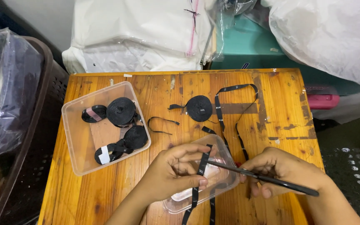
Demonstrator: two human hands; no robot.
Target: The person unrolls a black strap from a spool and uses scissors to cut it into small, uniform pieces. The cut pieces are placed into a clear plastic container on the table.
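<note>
Left hand (173,168) pinches a black label ribbon (202,166) upright over a small clear tray (226,183); the ribbon's tail hangs below the hand, toward the near table edge. Right hand (282,171), right of the tray, grips black scissors (263,178), blades touching the ribbon. Left of the tray: clear box (73,137) of ribbon rolls (121,111). Beyond the tray: a loose roll (199,108) on the wooden table (163,85).
</note>
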